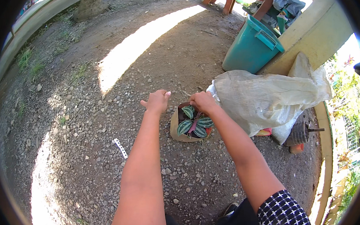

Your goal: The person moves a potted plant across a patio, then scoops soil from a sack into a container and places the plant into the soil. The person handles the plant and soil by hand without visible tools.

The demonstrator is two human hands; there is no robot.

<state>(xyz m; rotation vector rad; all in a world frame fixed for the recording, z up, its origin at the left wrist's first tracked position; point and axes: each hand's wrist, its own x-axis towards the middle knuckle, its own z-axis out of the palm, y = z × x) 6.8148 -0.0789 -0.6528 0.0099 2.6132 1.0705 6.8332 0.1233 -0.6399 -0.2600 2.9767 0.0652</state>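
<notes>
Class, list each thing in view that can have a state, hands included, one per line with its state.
Tan pot: upright, planted
Striped plant: leaves spread
Left hand: apart from the pot
Right hand: at the pot's rim, grip unclear
Teal bin: standing
Plastic sack: crumpled
White strip: lying on gravel

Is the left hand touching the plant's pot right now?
No, the left hand is apart from the tan pot, with ground showing between them.

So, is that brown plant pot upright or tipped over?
Upright: the brown pot has its mouth facing up, with striped leaves spread across it and the right hand at its rim.
</notes>
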